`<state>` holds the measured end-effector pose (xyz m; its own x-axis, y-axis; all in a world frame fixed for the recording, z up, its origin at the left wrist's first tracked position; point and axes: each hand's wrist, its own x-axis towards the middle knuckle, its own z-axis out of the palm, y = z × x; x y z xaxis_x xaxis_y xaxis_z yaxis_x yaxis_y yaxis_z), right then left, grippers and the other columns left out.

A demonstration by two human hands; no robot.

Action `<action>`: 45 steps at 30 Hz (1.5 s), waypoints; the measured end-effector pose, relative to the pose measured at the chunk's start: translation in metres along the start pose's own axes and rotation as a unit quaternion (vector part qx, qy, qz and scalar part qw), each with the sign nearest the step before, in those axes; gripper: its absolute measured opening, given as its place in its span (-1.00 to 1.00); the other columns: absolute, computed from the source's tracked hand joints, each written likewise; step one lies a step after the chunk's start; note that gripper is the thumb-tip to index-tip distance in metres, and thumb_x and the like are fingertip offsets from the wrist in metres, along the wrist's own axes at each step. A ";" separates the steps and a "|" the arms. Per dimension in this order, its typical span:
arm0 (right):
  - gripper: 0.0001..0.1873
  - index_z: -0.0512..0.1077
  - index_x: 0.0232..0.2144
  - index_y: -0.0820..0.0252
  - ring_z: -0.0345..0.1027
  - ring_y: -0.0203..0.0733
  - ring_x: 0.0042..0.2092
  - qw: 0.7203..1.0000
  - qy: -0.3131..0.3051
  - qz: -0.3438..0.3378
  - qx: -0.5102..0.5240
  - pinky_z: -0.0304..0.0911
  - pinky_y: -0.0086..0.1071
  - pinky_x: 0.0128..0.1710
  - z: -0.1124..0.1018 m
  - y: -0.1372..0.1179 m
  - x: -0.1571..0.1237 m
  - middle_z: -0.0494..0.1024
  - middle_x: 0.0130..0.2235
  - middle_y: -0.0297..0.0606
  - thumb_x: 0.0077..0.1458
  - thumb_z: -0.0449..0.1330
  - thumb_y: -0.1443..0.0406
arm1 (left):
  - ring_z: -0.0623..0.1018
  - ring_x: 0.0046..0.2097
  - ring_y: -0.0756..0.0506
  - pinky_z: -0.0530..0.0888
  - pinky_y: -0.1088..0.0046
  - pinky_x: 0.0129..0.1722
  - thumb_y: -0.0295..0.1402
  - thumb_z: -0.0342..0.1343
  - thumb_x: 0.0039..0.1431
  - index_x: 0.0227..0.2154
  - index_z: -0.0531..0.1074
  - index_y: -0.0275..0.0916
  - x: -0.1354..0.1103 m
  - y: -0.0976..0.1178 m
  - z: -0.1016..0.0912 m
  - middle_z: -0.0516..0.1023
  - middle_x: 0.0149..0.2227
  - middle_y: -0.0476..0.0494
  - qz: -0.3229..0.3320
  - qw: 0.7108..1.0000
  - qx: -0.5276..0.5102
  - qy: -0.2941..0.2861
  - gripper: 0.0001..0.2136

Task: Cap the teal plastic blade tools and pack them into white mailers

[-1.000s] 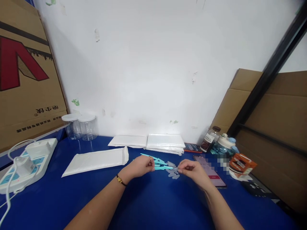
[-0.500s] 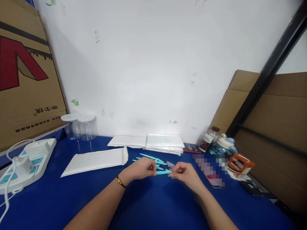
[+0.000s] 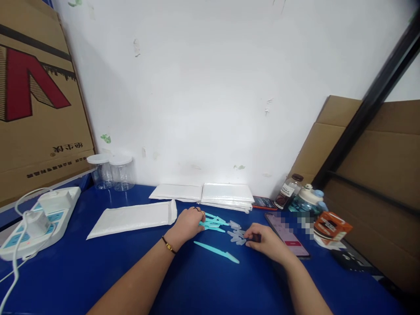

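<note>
My left hand [image 3: 187, 226] is closed at the left ends of several turquoise eyebrow razors [image 3: 215, 221], its fingertips pinching at a handle in the pile. To the right of the razors lie several small clear plastic blade caps [image 3: 235, 236]. My right hand [image 3: 265, 241] has thumb and index finger pinched together at the right edge of these caps, seemingly on one of them. Nearer to me, a single turquoise razor [image 3: 213, 249] rests apart on the blue table, its blade end pointing right and apparently covered by a cap.
A white padded envelope [image 3: 131, 220] lies at left, with stacked white envelopes [image 3: 226, 194] by the wall. Two clear jars [image 3: 122, 175] and a power strip [image 3: 61, 223] stand left. Right are a phone [image 3: 290, 238], bottle [image 3: 288, 190], teal cup [image 3: 306, 201] and orange box [image 3: 331, 226].
The razor held between both hands now lies on the table nearer to me. My left hand has moved to the razor pile, and my right hand has shifted right beside the caps.
</note>
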<state>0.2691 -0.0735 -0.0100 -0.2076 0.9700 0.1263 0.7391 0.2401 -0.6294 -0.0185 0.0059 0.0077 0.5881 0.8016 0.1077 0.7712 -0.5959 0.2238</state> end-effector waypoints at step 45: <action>-0.78 0.44 -0.38 0.19 0.25 -0.27 -0.41 0.984 0.135 -0.047 0.103 0.19 -0.44 -0.39 0.032 -0.039 0.010 0.43 -0.44 -0.30 0.09 0.13 0.16 | 0.43 -0.22 -0.04 0.15 0.41 -0.23 -0.29 0.00 0.21 -0.39 0.42 -0.18 0.001 0.017 0.000 0.53 -0.34 0.03 0.111 0.989 -0.080 0.062 -0.85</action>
<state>0.2175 -0.0743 -0.0087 -0.0699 0.9251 0.3733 0.5729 0.3436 -0.7441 -0.0042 -0.0033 0.0119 0.6967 0.6570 0.2881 0.5715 -0.7510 0.3308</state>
